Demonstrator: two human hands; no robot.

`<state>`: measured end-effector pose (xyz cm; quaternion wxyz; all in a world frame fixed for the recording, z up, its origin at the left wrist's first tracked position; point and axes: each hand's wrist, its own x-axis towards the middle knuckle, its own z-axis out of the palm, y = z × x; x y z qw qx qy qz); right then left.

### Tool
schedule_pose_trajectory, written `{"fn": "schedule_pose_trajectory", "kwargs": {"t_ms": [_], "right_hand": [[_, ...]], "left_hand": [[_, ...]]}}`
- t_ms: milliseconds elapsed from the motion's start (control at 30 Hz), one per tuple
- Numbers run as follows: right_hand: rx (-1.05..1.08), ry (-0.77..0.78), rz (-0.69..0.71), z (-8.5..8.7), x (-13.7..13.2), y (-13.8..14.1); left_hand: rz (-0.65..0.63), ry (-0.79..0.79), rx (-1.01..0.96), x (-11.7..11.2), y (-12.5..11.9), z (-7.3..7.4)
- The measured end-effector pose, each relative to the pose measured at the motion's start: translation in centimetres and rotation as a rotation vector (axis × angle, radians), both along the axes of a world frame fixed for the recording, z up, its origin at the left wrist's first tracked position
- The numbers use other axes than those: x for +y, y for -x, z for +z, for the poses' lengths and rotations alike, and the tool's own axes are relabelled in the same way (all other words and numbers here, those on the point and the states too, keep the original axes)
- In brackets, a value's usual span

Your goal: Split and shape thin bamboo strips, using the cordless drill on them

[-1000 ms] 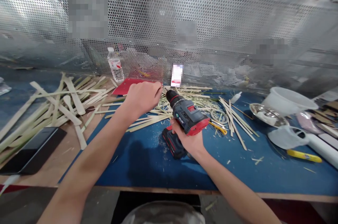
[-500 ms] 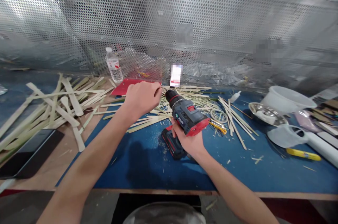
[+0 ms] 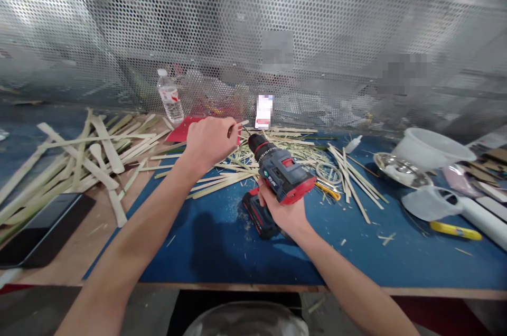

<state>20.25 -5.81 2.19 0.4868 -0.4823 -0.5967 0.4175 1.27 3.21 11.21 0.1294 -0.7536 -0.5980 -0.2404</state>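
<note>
My right hand [image 3: 287, 213] is wrapped round the grip of a grey, red and black cordless drill [image 3: 283, 169], whose battery base hangs low over the blue mat. The drill's chuck points forward and to the left. Just left of the chuck, my left hand [image 3: 209, 140] is closed, with the end of a thin pale bamboo strip [image 3: 243, 123] sticking out past its fingers. Most of that strip is hidden by the hand. Beneath and behind the drill lie many loose bamboo strips [image 3: 224, 184] and fine shavings.
More bamboo pieces [image 3: 106, 148] are piled at left beside a dark phone [image 3: 47, 230]. A water bottle [image 3: 171, 98] stands near the perforated metal screen [image 3: 190, 24]. To the right are a yellow cutter [image 3: 328, 189], a metal bowl [image 3: 402, 169], a white tub [image 3: 431, 148] and a yellow-handled tool [image 3: 455, 231].
My left hand has turned and shifted slightly left, and the strip's end now shows beyond its fingers. The drill in my right hand stays nearly in place.
</note>
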Motion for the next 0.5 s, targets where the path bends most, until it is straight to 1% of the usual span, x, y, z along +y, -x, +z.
{"fn": "schedule_pose_trajectory", "kwargs": {"t_ms": [67,133,300,500], "right_hand": [[0.002,-0.017,-0.004,-0.3,0.0,-0.1],[-0.005,-0.034,0.005,-0.5,0.0,-0.2],[0.022,-0.016,0.034,-0.6,-0.1,-0.3],[0.029,-0.032,0.039,-0.1,-0.3,-0.4]], "left_hand": [[0.041,-0.005,-0.014,0.4,0.6,0.0],[0.047,0.01,-0.047,0.8,1.2,0.1],[-0.084,0.047,-0.121,1.0,2.1,0.5],[-0.145,0.067,-0.152,1.1,2.0,0.3]]}}
